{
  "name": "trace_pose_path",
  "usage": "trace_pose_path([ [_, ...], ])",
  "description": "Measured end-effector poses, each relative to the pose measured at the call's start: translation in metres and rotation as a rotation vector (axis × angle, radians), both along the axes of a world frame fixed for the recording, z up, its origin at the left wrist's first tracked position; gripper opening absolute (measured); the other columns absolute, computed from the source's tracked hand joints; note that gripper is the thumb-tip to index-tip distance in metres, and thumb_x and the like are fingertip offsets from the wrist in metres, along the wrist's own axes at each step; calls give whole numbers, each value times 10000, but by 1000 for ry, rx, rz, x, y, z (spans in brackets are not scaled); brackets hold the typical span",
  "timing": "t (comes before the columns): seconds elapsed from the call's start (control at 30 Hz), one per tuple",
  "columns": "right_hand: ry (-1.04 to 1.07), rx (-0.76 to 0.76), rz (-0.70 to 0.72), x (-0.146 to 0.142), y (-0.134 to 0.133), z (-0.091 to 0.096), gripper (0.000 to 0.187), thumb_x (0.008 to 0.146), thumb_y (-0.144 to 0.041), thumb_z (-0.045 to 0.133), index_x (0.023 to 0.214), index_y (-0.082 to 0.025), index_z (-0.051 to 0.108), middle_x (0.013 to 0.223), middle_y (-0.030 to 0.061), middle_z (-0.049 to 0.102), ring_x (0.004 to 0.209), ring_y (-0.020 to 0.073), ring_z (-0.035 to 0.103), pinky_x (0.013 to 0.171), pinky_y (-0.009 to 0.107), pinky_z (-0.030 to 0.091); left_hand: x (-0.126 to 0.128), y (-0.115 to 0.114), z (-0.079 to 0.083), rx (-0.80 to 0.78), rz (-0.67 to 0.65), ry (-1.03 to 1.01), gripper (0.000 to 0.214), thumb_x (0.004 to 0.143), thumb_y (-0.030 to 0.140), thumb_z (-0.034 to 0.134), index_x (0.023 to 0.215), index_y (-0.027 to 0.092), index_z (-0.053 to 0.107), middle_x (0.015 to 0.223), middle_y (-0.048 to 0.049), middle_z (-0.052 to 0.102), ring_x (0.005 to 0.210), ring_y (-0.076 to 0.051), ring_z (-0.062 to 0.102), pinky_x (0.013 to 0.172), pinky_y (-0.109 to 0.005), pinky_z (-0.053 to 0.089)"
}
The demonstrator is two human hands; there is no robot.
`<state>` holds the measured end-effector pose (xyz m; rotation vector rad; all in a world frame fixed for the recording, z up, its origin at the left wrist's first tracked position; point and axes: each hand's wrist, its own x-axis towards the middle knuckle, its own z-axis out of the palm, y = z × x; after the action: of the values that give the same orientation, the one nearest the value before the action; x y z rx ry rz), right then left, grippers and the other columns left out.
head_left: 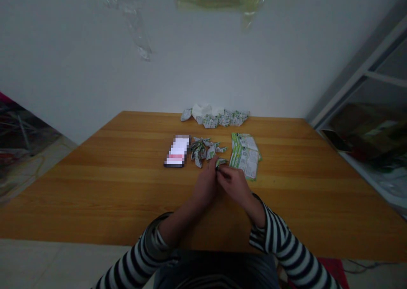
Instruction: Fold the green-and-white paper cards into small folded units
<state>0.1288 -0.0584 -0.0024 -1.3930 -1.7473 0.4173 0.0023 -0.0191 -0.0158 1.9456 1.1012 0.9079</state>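
Observation:
My left hand point(205, 186) and my right hand point(234, 183) meet over the middle of the wooden table point(95, 187). Both pinch a small folded piece of green-and-white printed paper point(221, 162) that sticks out above the fingers. Just beyond it lies a small heap of folded paper pieces point(203, 150). A stack of flat green-and-white paper slips point(245, 158) lies to the right of my hands. Both sleeves are black-and-white striped.
A phone point(177, 152) with a lit screen lies left of the heap. A row of folded paper units point(216, 116) sits at the table's far edge against the white wall. A metal shelf frame point(365, 81) with clutter stands at the right.

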Motion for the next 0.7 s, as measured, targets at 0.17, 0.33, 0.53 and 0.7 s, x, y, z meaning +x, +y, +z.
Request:
trace_pose_path([
  [0.17, -23, -14, -187, -1, 1, -6, 192, 833, -151, 523, 780, -205, 699, 667, 34, 700, 550, 174, 602, 541, 260, 424, 1, 0, 1, 16, -17, 26, 477, 829, 83, 498, 1300, 154, 530, 1205, -165, 641, 1072, -310, 615, 958, -445, 450],
  [0.33, 231, 75, -228, 3, 3, -13, 287, 828, -164, 526, 1017, -225, 734, 924, 57, 764, 737, 209, 698, 670, 308, 525, 0, 8, 5, -63, -68, -247, 427, 788, 73, 481, 1169, 177, 641, 1158, -104, 683, 1085, -246, 619, 968, -380, 463],
  [0.53, 579, 114, -169, 4, 8, -16, 240, 768, -150, 555, 833, -234, 771, 874, 34, 762, 843, 203, 698, 770, 331, 545, -2, 15, 5, -561, -87, -659, 381, 727, 182, 608, 1097, 153, 697, 1168, -112, 691, 1069, -260, 635, 856, -367, 530],
  [0.7, 586, 88, -208, 8, 11, -19, 233, 786, -169, 547, 828, -228, 767, 893, 44, 756, 857, 203, 688, 802, 348, 539, -5, 15, 14, -757, -209, -820, 452, 628, 132, 652, 1076, 145, 714, 1205, -119, 676, 1112, -268, 620, 922, -358, 492],
])
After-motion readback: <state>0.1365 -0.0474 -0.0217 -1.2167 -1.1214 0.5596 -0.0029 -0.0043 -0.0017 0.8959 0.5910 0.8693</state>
